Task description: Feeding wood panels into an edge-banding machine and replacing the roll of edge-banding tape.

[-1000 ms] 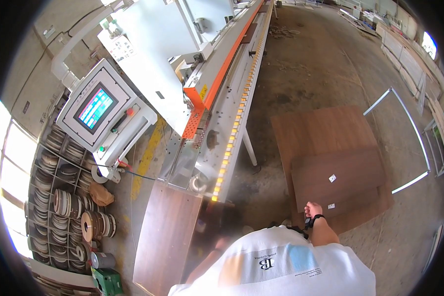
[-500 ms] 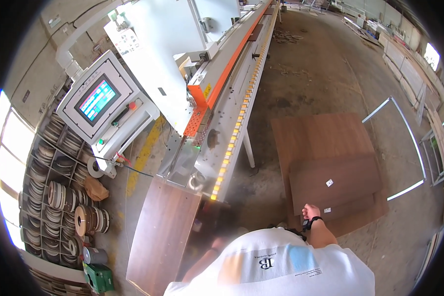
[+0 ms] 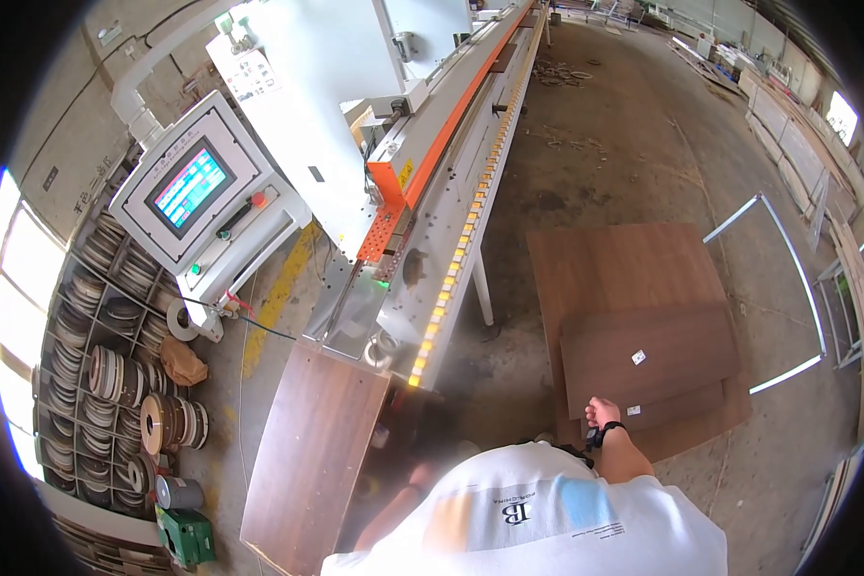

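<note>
My right hand (image 3: pixel 602 413) is held in a loose fist in front of my body, with nothing visible in it and a dark band on the wrist. Beyond it, low down, is a pile of brown wood-grain boards (image 3: pixel 643 331) with small white labels on top. My left hand (image 3: pixel 422 473) hangs low at my left side, hazy in the picture, and its fingers cannot be made out. It is nearest to a brown wood-grain panel (image 3: pixel 307 451) at the end of a long machine (image 3: pixel 442 230) with an orange rail and a row of yellow rollers.
A control panel (image 3: pixel 187 187) with a lit screen stands to the left of the machine. Behind it a rack (image 3: pixel 96 384) holds several edge-band rolls, with a green box (image 3: pixel 184 536) near its foot. White strips (image 3: pixel 799 259) mark the floor at right.
The view has shifted slightly. My hands keep nearly the same places, and the boards and panel stay where they were.
</note>
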Tool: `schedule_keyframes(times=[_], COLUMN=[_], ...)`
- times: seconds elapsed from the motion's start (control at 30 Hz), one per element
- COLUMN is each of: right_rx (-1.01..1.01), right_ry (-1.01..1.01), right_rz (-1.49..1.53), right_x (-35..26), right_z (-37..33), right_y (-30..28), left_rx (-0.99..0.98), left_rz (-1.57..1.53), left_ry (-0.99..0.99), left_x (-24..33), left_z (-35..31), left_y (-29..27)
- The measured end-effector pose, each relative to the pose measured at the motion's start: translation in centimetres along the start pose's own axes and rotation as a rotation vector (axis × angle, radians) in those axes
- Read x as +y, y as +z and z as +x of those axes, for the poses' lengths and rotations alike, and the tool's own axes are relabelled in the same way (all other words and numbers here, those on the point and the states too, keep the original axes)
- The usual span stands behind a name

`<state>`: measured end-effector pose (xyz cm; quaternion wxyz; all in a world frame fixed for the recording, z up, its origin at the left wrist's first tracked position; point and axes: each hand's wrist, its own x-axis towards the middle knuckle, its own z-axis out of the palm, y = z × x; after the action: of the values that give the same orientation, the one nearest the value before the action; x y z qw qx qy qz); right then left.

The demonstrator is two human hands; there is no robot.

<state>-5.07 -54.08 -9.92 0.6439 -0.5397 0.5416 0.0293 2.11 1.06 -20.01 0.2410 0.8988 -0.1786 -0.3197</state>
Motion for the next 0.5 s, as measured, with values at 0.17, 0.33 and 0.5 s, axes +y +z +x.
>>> schedule_keyframes(times=[0.17, 0.33, 0.5], right_rx=[-0.006, -0.01, -0.012], right_ry=[0.007, 0.0, 0.008], right_rz=[0.016, -0.005, 0.001], right_x=[0.1, 0.0, 0.2], right_z=[0.2, 0.4, 0.6], right_y=[-0.1, 0.1, 0.0], left_rx=[-0.033, -0.059, -0.086], left_rz=[0.124, -0.041, -0.067], left_ry=[0.036, -0.087, -0.097], left_x=[0.0, 0.2, 1.5], left_z=[-0.1, -0.1, -0.5], left_y=[-0.1, -0.2, -1.0])
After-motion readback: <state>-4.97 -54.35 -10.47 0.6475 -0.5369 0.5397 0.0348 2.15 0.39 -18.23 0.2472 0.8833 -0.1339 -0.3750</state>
